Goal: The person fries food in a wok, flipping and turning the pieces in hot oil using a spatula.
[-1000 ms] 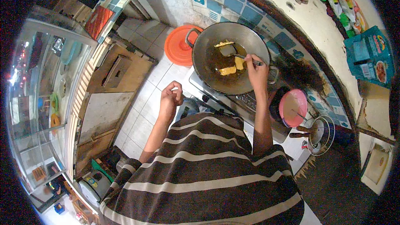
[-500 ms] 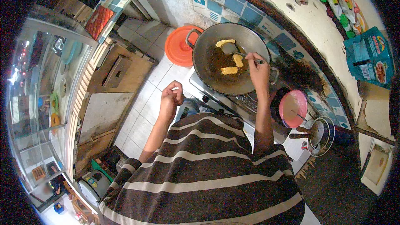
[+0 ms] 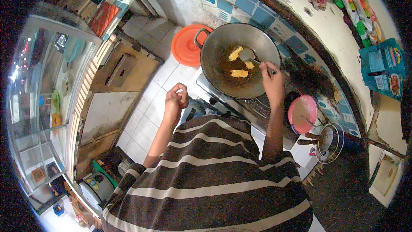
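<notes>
A large dark wok (image 3: 214, 77) stands on the stove, with brown oil in it. Three yellow fried pieces lie in the oil; the lowest piece (image 3: 239, 73) is apart from the ladle. My right hand (image 3: 272, 79) grips the handle of a metal ladle (image 3: 246, 55) at the wok's right side. The ladle's head is between the other two pieces and partly covers one. My left hand (image 3: 176, 99) hovers left of the stove with its fingers curled in, and nothing shows in it.
An orange lid or basin (image 3: 185, 45) is left of the wok. Right of the stove are a pink bowl of batter (image 3: 302, 114) and a wire strainer (image 3: 329, 139). A glass cabinet (image 3: 43, 103) stands at the far left. A teal packet (image 3: 382, 68) hangs at the right.
My right hand has moved slightly right and down with the ladle. The ladle's head has shifted right, and the two upper pieces have moved. My left hand stays nearly the same.
</notes>
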Tool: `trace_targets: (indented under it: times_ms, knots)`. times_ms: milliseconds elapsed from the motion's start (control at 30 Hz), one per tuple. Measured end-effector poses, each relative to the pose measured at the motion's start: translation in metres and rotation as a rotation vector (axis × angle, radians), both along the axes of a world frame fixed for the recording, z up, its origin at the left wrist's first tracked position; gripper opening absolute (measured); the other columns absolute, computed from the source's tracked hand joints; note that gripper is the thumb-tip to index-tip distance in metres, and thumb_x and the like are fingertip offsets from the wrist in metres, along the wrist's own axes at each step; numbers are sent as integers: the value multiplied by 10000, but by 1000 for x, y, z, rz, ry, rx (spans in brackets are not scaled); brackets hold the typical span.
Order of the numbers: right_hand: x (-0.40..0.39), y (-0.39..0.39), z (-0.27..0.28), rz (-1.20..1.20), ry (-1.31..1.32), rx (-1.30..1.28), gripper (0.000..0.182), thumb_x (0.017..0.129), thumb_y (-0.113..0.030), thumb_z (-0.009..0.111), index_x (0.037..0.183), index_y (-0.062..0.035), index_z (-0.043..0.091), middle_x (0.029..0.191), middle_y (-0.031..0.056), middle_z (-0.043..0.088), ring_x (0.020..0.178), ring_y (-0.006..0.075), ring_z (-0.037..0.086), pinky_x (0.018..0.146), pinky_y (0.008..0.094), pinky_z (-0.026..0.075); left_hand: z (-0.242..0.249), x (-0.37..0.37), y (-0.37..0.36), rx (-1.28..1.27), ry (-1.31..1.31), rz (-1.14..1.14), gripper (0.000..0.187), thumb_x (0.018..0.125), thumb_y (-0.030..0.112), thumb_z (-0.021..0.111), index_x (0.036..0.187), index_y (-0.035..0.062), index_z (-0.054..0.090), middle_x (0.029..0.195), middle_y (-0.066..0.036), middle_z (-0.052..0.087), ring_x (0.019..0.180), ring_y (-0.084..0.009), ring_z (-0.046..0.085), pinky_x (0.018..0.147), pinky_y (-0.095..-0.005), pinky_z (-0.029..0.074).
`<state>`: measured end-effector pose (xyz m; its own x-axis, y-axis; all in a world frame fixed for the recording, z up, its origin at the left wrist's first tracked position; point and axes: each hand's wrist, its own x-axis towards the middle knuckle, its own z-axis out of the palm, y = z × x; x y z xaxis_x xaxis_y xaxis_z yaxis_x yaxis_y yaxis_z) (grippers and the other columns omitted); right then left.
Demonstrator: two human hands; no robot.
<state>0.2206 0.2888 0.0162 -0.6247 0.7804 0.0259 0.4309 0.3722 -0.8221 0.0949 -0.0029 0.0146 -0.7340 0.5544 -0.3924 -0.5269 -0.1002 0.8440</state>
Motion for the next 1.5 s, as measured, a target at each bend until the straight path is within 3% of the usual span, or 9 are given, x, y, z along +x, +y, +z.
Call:
trace_targets:
  times_ms: [67, 267, 467, 567, 767, 867, 967, 1267, 1500]
  knots:
    - [12, 2, -20, 19, 115, -44, 252, 918, -240, 565, 961, -4, 642, 814, 62, 641, 673, 95, 574, 617, 225, 456, 3, 2, 1, 7, -4, 6, 226, 684, -49, 329, 813, 65, 474, 513, 49, 328, 442, -62, 259, 436, -230, 185]
    - [40, -3, -23, -57, 58, 1, 200, 923, -215, 549, 970, -49, 651, 728, 37, 621, 603, 79, 564, 556, 230, 450, 2, 0, 6, -11, -5, -29, 230, 673, -38, 318, 811, 60, 474, 512, 46, 335, 441, -66, 265, 434, -229, 202]
    - [49, -2, -18, -12, 101, -21, 198, 924, -210, 542, 962, -50, 651, 708, 24, 617, 607, 82, 563, 546, 223, 438, -3, -2, 9, 5, -14, -78, 235, 664, -44, 323, 811, 61, 473, 514, 44, 346, 440, -66, 274, 432, -229, 206]
    - [48, -3, -10, -40, 1, -33, 194, 925, -204, 540, 952, -47, 650, 741, 34, 628, 616, 80, 554, 547, 222, 434, -4, -2, 9, 1, -28, -76, 235, 656, -47, 331, 810, 62, 471, 515, 42, 350, 440, -65, 276, 432, -229, 205]
    - [46, -5, -12, -28, 24, 18, 193, 923, -181, 539, 945, -16, 635, 810, 47, 633, 693, 102, 560, 634, 243, 452, -5, -1, 6, -15, -14, -72, 237, 651, -51, 333, 808, 63, 469, 518, 39, 357, 442, -63, 277, 433, -222, 200]
    - [41, -7, -18, -7, 110, 52, 174, 886, -206, 576, 974, -78, 654, 901, 109, 674, 802, 215, 637, 726, 322, 473, -3, -1, 6, -12, -9, -74, 231, 661, -54, 335, 808, 63, 468, 519, 39, 357, 443, -62, 278, 433, -221, 200]
    - [33, -13, -4, 21, 8, 55, 161, 882, -184, 575, 972, -72, 648, 926, 131, 657, 859, 264, 625, 756, 340, 470, 0, 0, 7, -17, -9, -65, 223, 678, -54, 334, 813, 62, 469, 519, 40, 355, 442, -62, 272, 432, -223, 200]
    - [21, -16, -14, 40, 4, 145, 146, 892, -163, 558, 919, -44, 637, 895, 137, 628, 857, 290, 604, 791, 330, 447, -4, -1, 5, 21, -5, -81, 195, 738, -35, 330, 835, 55, 473, 512, 49, 337, 434, -56, 259, 425, -222, 193]
    - [21, -18, -12, 19, -4, 108, 132, 870, -150, 580, 902, -34, 634, 889, 125, 637, 839, 246, 613, 756, 321, 463, -4, -1, 5, 5, -3, -67, 216, 704, -34, 329, 832, 59, 476, 510, 49, 336, 432, -56, 258, 423, -225, 191]
